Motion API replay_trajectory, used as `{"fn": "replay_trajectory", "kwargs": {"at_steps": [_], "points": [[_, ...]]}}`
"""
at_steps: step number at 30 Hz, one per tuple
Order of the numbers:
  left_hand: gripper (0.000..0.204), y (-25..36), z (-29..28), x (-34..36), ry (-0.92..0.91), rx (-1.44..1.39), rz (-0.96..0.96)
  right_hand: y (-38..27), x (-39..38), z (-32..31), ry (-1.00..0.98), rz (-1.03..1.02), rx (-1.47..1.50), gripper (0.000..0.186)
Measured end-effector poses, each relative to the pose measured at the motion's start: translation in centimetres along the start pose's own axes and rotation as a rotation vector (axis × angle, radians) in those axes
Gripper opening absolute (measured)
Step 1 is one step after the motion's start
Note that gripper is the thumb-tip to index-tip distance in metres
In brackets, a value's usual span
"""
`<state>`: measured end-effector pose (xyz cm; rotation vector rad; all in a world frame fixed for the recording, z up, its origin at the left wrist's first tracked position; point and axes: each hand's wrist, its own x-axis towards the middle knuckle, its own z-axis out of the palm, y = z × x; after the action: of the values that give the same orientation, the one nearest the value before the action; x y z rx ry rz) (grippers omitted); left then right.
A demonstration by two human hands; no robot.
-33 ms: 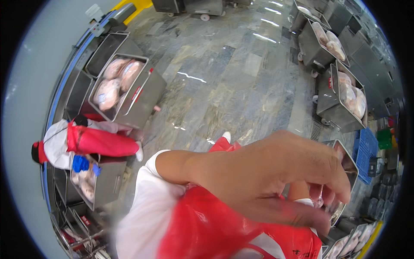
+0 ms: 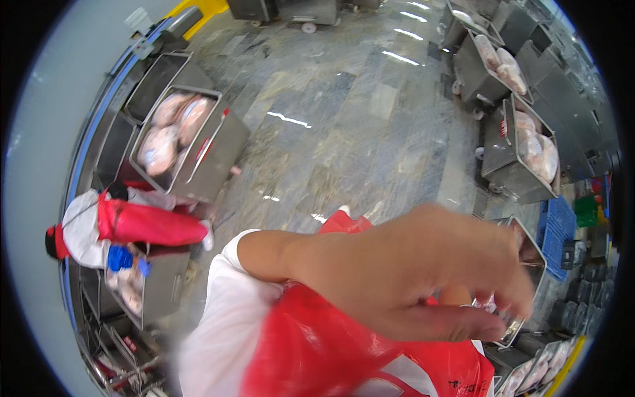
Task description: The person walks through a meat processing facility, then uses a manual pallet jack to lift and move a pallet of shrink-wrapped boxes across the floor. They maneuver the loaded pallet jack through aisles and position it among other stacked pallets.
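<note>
My left hand (image 2: pixel 410 271), bare and large in view, reaches to the right across my red apron (image 2: pixel 317 331). Its fingers are curved and somewhat blurred, and the thumb stands apart from them with nothing visible between. Behind it, a small part of my right wrist (image 2: pixel 455 295) shows; the fingers of that hand are hidden. Just past my left fingertips is a metal bin (image 2: pixel 537 261), largely covered by the hand. Shiny pinkish bits show through the gap between thumb and fingers, too unclear to name.
To the left, a person (image 2: pixel 142 221) in a red apron and blue gloves bends over a metal cart of pale wrapped pieces. Another loaded cart (image 2: pixel 221 155) stands beyond. Along the right are more wheeled carts (image 2: pixel 499 162) and a blue plastic crate (image 2: pixel 555 231). Grey tiled floor lies between.
My left thumb shows more sharply, and the fingers have shifted slightly. The surroundings have moved a little leftward in view. The person at the left stays bent over the cart.
</note>
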<state>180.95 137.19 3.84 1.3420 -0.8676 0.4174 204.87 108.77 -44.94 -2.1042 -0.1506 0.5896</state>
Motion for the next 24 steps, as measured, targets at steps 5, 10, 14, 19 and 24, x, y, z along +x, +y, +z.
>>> {"fn": "replay_trajectory", "kwargs": {"at_steps": [5,10,14,19,24], "points": [[0.019,-3.2,-10.9,6.4,-0.197,0.002,0.261,14.6,-1.8,-2.1,-0.222,-0.099,-0.844,0.030],[0.023,-11.2,-18.7,15.0,0.188,-0.234,0.352,11.7,-3.9,-3.6,-0.265,0.530,-0.589,0.029],[0.035,-15.1,-25.8,20.4,0.251,-0.454,0.111,6.2,4.0,-4.0,-0.210,0.670,-0.508,0.029],[0.025,-26.2,-35.3,27.4,0.075,-0.446,0.026,7.0,18.7,-2.3,-0.353,0.626,-0.521,0.028],[0.011,-38.9,-51.6,32.5,0.097,0.446,-0.196,0.6,43.9,-4.9,-0.426,0.201,-0.819,0.028]]}}
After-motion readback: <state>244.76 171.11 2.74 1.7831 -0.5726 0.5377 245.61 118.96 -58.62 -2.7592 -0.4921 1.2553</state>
